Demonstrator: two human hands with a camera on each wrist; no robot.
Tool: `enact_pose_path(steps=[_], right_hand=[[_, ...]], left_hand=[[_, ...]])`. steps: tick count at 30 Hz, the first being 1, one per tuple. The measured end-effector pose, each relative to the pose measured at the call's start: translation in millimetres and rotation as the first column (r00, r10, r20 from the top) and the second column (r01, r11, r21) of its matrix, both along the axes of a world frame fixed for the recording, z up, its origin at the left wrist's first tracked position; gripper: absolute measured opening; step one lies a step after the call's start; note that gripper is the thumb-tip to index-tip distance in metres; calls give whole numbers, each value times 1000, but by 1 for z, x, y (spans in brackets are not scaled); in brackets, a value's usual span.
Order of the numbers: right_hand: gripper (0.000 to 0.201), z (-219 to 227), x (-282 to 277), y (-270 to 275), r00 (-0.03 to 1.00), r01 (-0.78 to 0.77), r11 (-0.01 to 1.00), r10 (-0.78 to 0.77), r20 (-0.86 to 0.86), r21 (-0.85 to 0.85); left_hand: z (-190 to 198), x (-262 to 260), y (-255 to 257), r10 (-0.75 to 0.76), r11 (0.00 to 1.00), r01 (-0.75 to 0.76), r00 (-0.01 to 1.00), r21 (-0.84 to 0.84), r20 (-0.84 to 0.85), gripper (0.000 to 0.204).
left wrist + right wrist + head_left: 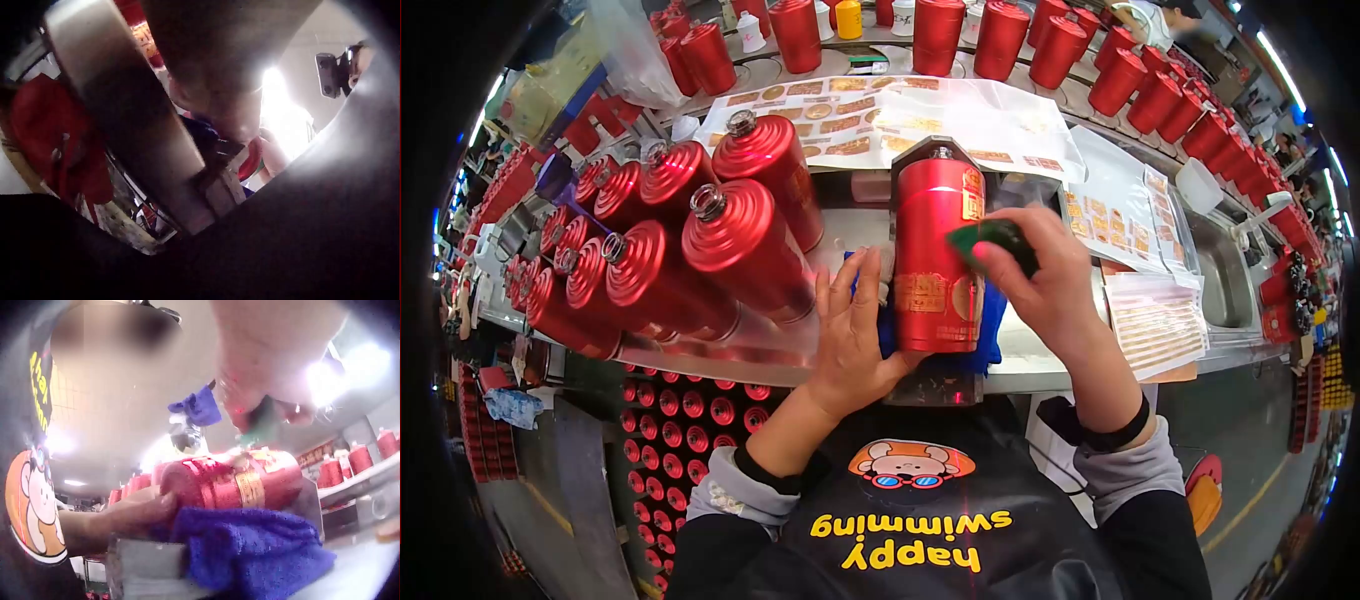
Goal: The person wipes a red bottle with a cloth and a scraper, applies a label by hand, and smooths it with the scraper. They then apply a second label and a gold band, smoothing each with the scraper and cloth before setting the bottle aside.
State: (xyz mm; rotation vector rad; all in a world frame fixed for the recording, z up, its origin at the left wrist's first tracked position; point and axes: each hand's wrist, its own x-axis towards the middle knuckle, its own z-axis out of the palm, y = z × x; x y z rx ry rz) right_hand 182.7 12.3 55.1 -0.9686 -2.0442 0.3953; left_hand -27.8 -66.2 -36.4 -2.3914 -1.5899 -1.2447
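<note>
While your left hand [852, 330] steadies it with fingers spread flat along its side, a red bottle [937, 255] lies lengthwise in front of you on a blue cloth [990, 330] — neck pointing away, gold labels facing up. Your right hand [1050, 290] curls its fingers round a small dark green pad [995, 240], pressing it against the bottle's upper right side. To your left, more red bottles [700, 240] lie crowded together on the worktop [1040, 350]. Sheets of gold stickers [1115, 215] rest just beyond and to the right.
</note>
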Motion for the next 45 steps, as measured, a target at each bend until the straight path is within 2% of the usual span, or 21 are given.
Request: enact_pose_path(steps=[3,4,7,8,11,12,15,16,20,22,24,25,28,31,32,35,36,37,39,42,45], right_hand=[[18,20,0,-23,946,-299,950,308,103,-93],[22,8,3,-20,886,-455,864,463,-14,-217],[22,-10,4,9,996,17,1000,-19,-83,-15],[24,-7,8,9,990,91,970,-112,81,227],[23,13,-1,-32,924,-357,923,325,203,144],[25,14,-1,-36,867,-494,868,496,49,-49],[30,-6,8,-21,988,-147,971,137,-66,-187],[31,-6,10,-18,997,20,992,-29,72,125],[30,8,4,-42,829,-556,828,559,24,-65],[32,-2,5,-33,964,-265,964,264,23,24],[33,-5,8,-22,988,-72,963,32,154,259],[37,-2,7,-29,957,-210,948,150,247,239],[41,9,5,-45,763,-640,755,646,-4,-142],[36,-8,5,-24,995,-84,953,64,77,291],[36,-7,7,-25,984,-127,924,72,164,360],[39,7,5,-46,825,-556,824,563,52,-106],[40,15,6,-46,844,-528,839,536,28,-134],[38,7,4,-40,944,-327,945,324,68,34],[34,-1,4,-32,967,-157,954,96,235,255],[29,13,-3,-50,793,-599,799,600,110,-40],[21,4,9,-43,984,-174,963,179,2,-206]], left_hand=[[10,-2,1,28,998,-25,998,53,-59,106],[13,-1,0,33,997,-27,996,73,-82,107],[8,3,2,-7,999,7,1000,42,1,106],[7,3,4,0,1000,0,1000,7,20,106],[2,4,2,9,995,-7,1000,-95,25,105],[5,3,2,6,994,-7,1000,-106,-14,105],[17,4,0,18,997,-24,997,-78,-74,104],[19,5,1,25,998,-30,996,-56,-84,104],[11,8,4,14,996,-12,999,-86,30,106],[12,11,4,4,996,2,998,-93,66,107],[22,11,1,21,996,-23,1000,-89,-13,107],[26,10,3,35,996,-39,998,-78,-54,107],[21,9,4,27,996,-31,998,-80,-52,106],[22,12,4,28,999,-29,999,-38,-18,106],[21,10,5,31,999,-32,999,-35,-35,106],[18,9,4,40,998,-42,998,-37,-57,105],[21,11,3,40,999,-42,998,-28,-56,105],[24,12,3,43,999,-44,998,-13,-56,104],[27,14,2,43,999,-43,997,2,-62,103],[28,11,2,65,998,-65,994,2,-90,101],[31,15,1,69,997,-67,994,23,-85,98]])
